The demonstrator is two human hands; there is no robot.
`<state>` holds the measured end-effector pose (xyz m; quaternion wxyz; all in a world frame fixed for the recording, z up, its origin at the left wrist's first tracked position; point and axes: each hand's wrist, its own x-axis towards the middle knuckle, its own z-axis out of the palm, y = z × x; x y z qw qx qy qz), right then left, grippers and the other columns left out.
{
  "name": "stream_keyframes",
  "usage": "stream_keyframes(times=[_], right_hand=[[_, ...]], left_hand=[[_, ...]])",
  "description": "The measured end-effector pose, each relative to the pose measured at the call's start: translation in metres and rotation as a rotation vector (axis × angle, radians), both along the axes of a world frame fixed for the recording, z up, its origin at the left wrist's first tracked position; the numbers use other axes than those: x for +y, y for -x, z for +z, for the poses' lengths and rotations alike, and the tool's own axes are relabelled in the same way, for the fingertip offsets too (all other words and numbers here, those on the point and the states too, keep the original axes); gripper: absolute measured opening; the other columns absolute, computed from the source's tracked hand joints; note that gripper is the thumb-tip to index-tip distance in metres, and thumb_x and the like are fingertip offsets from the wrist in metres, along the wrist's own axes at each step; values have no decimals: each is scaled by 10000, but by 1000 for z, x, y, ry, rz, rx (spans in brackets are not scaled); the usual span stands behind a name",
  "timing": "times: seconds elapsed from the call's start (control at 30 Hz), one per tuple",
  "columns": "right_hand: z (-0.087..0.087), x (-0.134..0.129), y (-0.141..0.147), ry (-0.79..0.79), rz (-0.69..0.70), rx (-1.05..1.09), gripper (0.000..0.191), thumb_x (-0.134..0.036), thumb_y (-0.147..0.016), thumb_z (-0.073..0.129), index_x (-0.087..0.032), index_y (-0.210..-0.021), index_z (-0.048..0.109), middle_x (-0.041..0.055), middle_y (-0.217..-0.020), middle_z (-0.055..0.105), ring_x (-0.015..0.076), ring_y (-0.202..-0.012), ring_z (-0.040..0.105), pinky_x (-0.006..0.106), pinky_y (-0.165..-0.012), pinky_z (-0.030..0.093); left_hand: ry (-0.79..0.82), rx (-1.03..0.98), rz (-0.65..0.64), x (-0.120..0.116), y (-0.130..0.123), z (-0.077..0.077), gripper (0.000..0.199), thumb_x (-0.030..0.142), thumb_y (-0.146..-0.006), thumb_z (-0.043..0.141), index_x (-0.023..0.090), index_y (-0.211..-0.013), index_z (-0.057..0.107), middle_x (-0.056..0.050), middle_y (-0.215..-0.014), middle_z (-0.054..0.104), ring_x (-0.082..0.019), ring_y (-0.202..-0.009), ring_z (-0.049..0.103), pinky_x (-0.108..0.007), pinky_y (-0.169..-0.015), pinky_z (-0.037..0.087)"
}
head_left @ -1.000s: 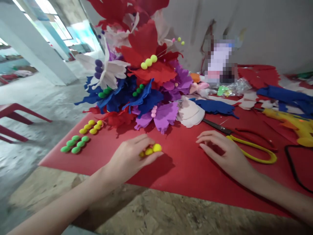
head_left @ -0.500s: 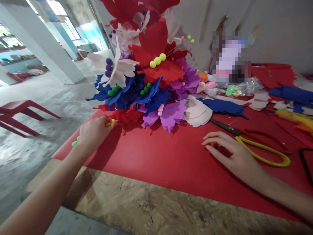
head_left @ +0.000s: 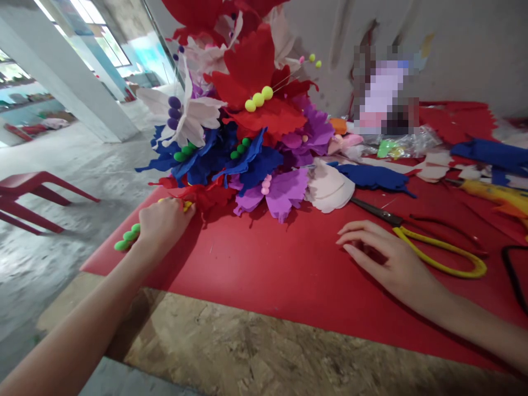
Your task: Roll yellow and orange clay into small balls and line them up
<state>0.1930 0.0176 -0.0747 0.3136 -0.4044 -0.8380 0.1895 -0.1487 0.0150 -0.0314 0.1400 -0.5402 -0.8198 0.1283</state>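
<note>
My left hand is at the left of the red-covered table, its fingers curled around small yellow balls that show partly beside the fingertips. Just past it lies a red felt butterfly at the bottom of a tall pile of felt butterflies with rows of ball beads for bodies. A row of green balls lies left of my left wrist. My right hand rests on the red sheet, fingers loosely bent, apart and holding nothing. Close beside it are scissors with yellow and red handles.
White felt pieces, a blue felt piece and a clear plastic bag lie along the back. A blurred upright object stands by the wall. Bare wood board edges the front. A red stool stands left.
The view has shifted slightly, and more of the green balls shows by my left wrist. My left fingers have closed further over the yellow balls. My right hand stays in place.
</note>
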Motion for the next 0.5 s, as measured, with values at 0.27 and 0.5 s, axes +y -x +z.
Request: stream_keyframes(times=[0.27, 0.5], right_hand=[[-1, 0, 0, -12, 1, 3, 151, -253, -849, 412, -219, -802, 552, 56, -915, 578, 159, -826, 588, 248, -621, 482], [0, 0, 0, -6, 3, 8, 160, -258, -849, 408, -218, -797, 554, 59, -902, 585, 164, -828, 590, 251, -611, 483]], left_hand=[[45, 8, -57, -6, -8, 3, 472, 377, -903, 227, 31, -880, 547, -172, -833, 612, -294, -789, 615, -318, -533, 444], [17, 11, -133, -8, -11, 2, 520, 338, -892, 141, -18, -874, 519, -231, -824, 599, -370, -779, 607, -322, -527, 412]])
